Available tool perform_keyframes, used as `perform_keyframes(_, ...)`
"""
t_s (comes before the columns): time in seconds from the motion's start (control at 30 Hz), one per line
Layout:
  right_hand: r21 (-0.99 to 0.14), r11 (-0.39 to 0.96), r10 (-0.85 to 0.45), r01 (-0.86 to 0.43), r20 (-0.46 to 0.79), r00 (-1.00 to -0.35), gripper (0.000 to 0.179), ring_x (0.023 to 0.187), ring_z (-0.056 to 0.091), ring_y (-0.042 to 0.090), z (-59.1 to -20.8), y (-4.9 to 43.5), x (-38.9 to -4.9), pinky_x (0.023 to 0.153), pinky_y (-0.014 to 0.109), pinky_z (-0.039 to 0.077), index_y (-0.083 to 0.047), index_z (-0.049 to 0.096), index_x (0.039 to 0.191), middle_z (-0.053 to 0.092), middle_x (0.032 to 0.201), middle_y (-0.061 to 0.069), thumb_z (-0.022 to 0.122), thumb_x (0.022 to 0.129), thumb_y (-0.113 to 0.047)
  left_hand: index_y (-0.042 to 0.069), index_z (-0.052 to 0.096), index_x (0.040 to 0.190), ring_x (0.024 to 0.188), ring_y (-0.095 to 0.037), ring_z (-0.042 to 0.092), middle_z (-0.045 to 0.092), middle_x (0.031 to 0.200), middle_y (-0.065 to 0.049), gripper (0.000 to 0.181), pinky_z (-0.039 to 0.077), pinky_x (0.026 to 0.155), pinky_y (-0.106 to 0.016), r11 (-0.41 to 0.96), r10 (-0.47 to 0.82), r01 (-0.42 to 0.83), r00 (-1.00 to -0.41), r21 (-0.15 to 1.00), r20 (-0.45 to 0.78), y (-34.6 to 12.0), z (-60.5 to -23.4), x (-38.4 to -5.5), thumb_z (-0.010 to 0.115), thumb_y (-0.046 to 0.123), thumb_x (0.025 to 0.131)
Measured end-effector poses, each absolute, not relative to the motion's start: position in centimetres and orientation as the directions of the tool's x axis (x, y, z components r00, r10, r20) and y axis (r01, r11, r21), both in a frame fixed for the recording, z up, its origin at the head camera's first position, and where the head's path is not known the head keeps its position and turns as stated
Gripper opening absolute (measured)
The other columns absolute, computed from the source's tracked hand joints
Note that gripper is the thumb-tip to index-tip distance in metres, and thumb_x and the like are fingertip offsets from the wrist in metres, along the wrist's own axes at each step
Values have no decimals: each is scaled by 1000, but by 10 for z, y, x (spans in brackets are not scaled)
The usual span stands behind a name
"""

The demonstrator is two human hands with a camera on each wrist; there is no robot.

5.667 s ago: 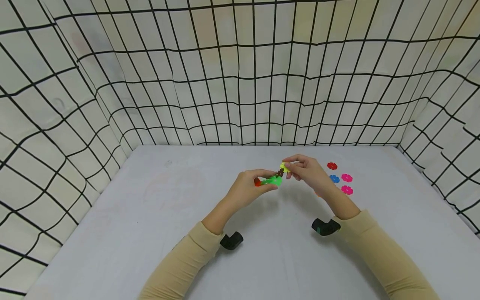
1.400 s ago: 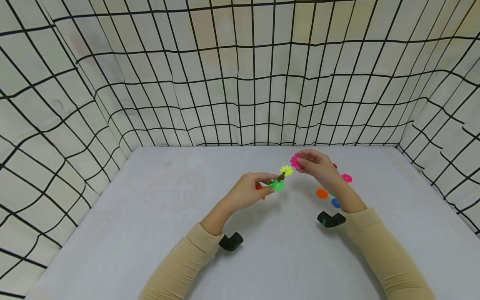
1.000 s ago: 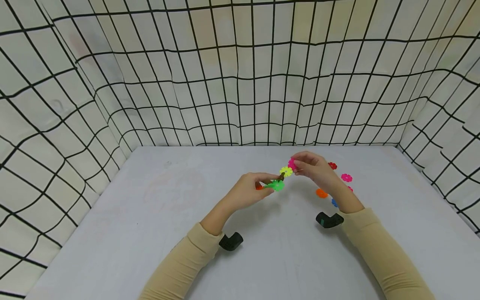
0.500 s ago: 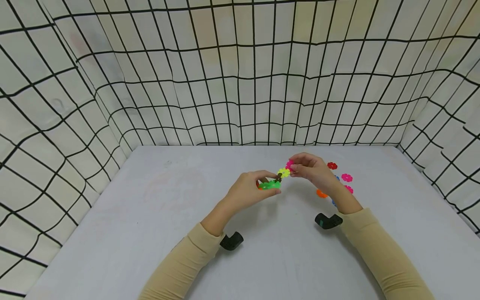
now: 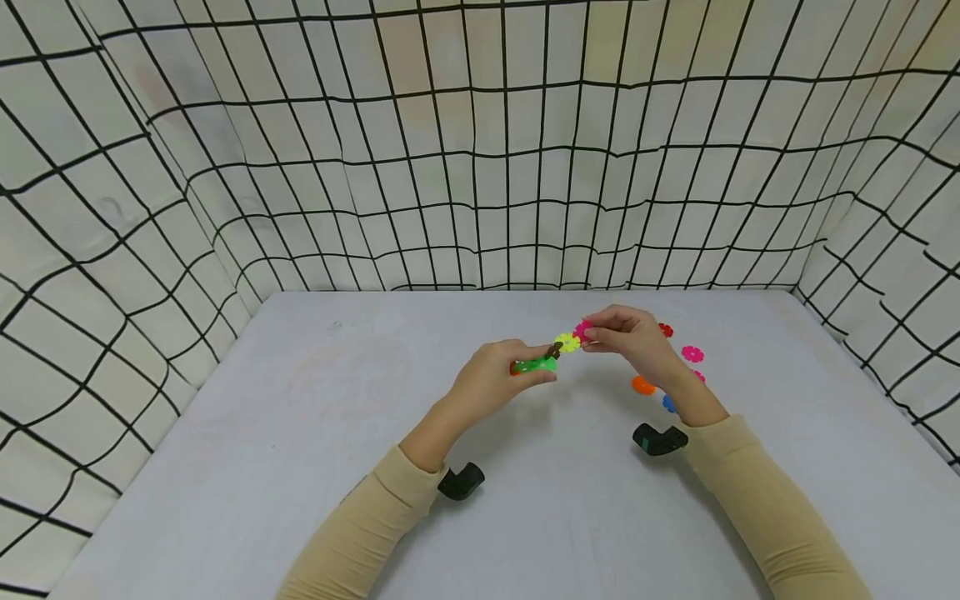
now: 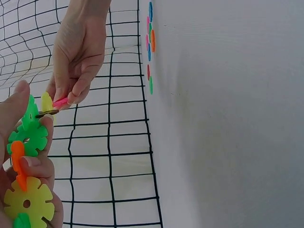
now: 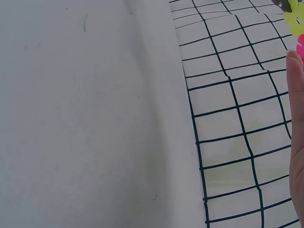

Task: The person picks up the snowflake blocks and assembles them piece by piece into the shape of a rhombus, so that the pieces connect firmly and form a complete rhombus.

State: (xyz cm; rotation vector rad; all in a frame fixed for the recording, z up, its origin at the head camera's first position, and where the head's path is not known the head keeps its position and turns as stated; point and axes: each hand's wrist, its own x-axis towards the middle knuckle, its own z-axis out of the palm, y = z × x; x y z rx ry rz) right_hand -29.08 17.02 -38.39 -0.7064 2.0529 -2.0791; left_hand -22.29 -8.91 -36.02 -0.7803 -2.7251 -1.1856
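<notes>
My left hand [image 5: 491, 375] holds a chain of notched flower-shaped plastic discs above the table. In the left wrist view its fingers curl round a yellow disc [image 6: 28, 197], an orange disc [image 6: 18, 159] and a green disc [image 6: 28, 138]. Beyond them, a brown disc [image 5: 553, 351] links to another yellow disc [image 5: 567, 342] at the chain's far end. My right hand [image 5: 633, 340] pinches a pink disc [image 5: 582, 331] between thumb and fingers, its edge right at that yellow disc. Only part of the pink disc shows past the fingertips.
Loose discs lie on the white table [image 5: 337, 467] to the right: a red disc [image 5: 666, 331], a pink one [image 5: 693, 354], an orange one [image 5: 643, 385] and a blue one [image 5: 670, 403]. Some are partly behind the right forearm. Black netting [image 5: 487, 179] over white walls surrounds the table.
Earlier the right hand held the yellow disc at the brown one. Later it had a pink disc, which it brought left and down against the yellow disc. The left hand barely moved.
</notes>
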Motion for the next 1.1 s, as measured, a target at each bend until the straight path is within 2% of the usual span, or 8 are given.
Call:
perform_keyframes(0.13,-968,-85,-419,-238,251,-872,27,89,75,18,-385,170,-290,84,32,58,-14,78,103,74,101,3,60,100,7,14,69,134,75,-14,51,70,97,5,48,43,62,-24,575,417,463,-875,675,246,-90,-359,-223,80,29,90)
perform_keyframes(0.3,-958,-115,-422,-262,286,-860,32,88,75,17,-384,168,-289,83,31,58,-15,78,103,74,99,3,58,99,10,14,69,134,74,-14,51,70,98,4,48,43,62,-24,567,417,456,-877,686,238,-90,-358,-223,80,27,90)
perform_keyframes(0.53,-964,-88,-416,-252,266,-870,25,90,74,17,-385,168,-288,83,32,59,-13,77,105,73,100,3,61,100,6,15,69,135,79,-15,53,73,110,2,49,46,65,-24,547,425,434,-881,716,209,-89,-360,-225,80,30,90)
perform_keyframes(0.7,-970,-55,-402,-236,238,-884,17,91,73,18,-386,168,-287,85,32,58,-7,74,109,72,102,3,62,100,2,21,65,140,79,-17,59,71,109,1,54,48,65,-27,558,413,389,-896,733,160,-90,-360,-226,80,35,90)
perform_keyframes(0.83,-971,-39,-409,-234,230,-883,15,92,73,18,-386,167,-287,85,32,58,1,70,113,72,103,4,62,101,2,22,62,144,70,-23,68,70,105,-3,60,48,61,-30,578,402,322,-912,750,81,-91,-359,-227,80,41,90)
perform_keyframes(0.97,-968,-37,-421,-249,241,-875,22,92,73,18,-387,167,-288,85,31,58,15,61,119,72,103,3,62,101,2,22,62,144,64,-30,69,68,99,-4,62,45,58,-31,590,414,291,-910,753,27,-93,-359,-228,80,46,89)
perform_keyframes(1.03,-966,-40,-425,-257,249,-870,24,92,73,18,-388,168,-289,84,32,58,17,59,120,72,102,3,61,101,2,23,63,143,64,-30,69,68,98,-3,62,46,60,-31,592,423,285,-906,754,10,-95,-358,-230,80,47,89)
perform_keyframes(1.1,-965,-48,-430,-259,254,-866,19,92,73,18,-388,168,-289,85,33,58,13,62,118,72,103,4,61,101,3,23,64,142,67,-28,69,69,98,-2,59,47,64,-34,581,431,269,-902,768,-10,-98,-357,-231,78,48,90)
